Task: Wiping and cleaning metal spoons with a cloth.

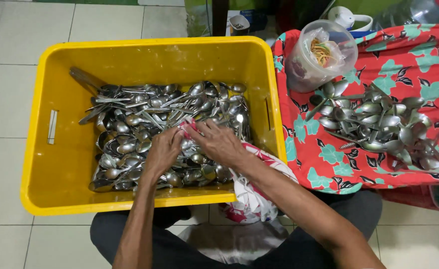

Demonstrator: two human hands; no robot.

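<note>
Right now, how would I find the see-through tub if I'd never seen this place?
Find the red flowered cloth right of the yellow crate. At its top edge, behind the loose spoon pile, stands the clear plastic tub. It alone is see-through, holding a crumpled bag.

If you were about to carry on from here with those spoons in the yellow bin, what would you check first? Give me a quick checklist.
1. Both hands over the pile: ok. The left hand and right hand meet above the heap of metal spoons.
2. Cloth in hand: ok. The red and white patterned cloth runs up under the right hand, a bit showing between the fingers.
3. Which spoon is gripped: cannot tell, the hands hide it.
4. Yellow plastic crate steady on the tiled floor: ok.
5. Room on the red floral cloth: ok, bare patches around the second pile of spoons.
6. Clear plastic tub upright: not ok, it looks tilted.
</note>
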